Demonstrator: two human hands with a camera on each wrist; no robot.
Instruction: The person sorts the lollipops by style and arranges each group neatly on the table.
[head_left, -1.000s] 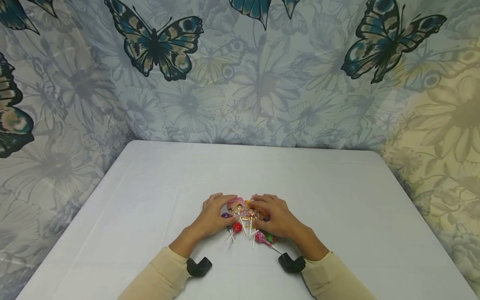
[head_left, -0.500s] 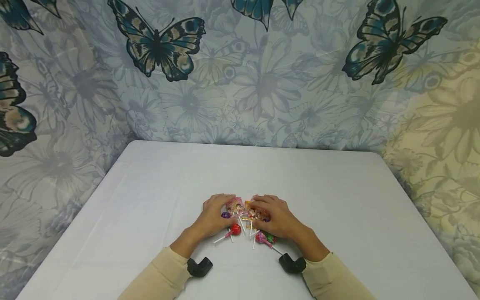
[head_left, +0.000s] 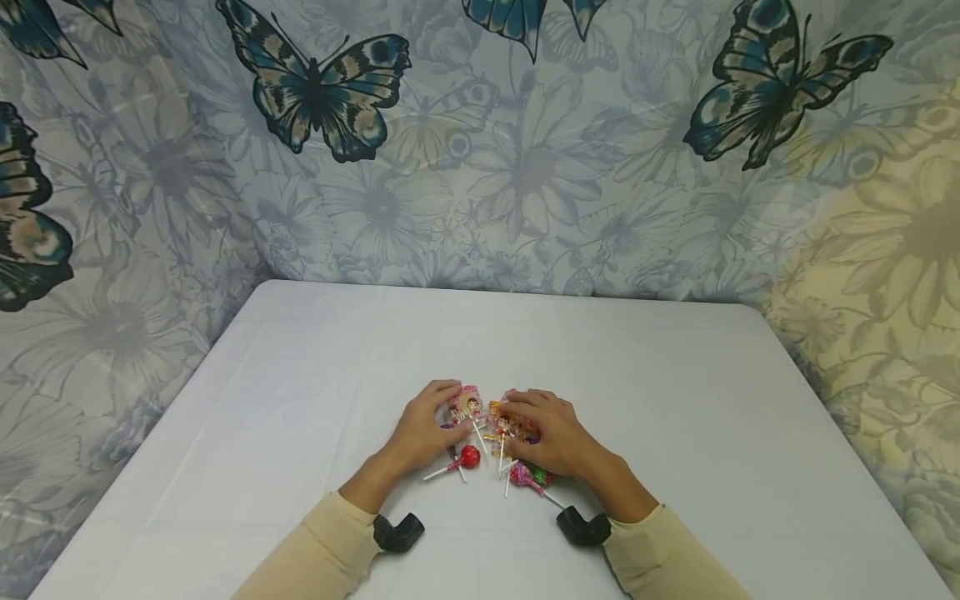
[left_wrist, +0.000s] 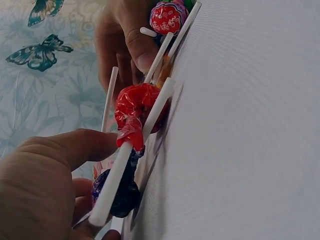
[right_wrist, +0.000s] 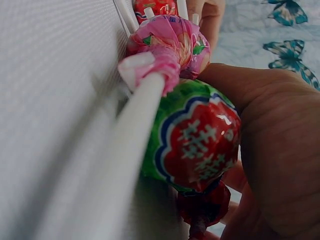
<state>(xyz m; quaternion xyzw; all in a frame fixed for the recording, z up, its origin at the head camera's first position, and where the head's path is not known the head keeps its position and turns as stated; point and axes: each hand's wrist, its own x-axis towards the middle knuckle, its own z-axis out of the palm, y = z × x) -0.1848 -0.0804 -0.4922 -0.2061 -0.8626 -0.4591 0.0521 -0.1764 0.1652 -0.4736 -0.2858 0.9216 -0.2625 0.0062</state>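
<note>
My left hand [head_left: 422, 429] curls its fingers and thumb around a pink-wrapped lollipop [head_left: 468, 402] and others partly hidden. Just below its thumb lies a red lollipop [head_left: 470, 457], its stick toward the lower left. The left wrist view shows a dark blue lollipop [left_wrist: 122, 197] behind that stick. On the other side, my right hand [head_left: 553, 433] curls around a bunch of orange-wrapped lollipops [head_left: 504, 423]; its fingers cover part of them. A pink lollipop [head_left: 521, 474] and a green lollipop [right_wrist: 200, 135] lie close under the right thumb. Below the green one shows a dark red lollipop [right_wrist: 202, 205].
The white table [head_left: 480, 342] spreads around both hands. Behind it hangs a cloth with butterflies and flowers [head_left: 525, 167]. Black wrist mounts [head_left: 399, 533] sit at both cuffs, close to the tabletop.
The left hand has moved slightly away from me and left with the pink-wrapped lollipop, widening the gap between the bunches. The red lollipop has swung its stick leftward. The right hand stays put.
</note>
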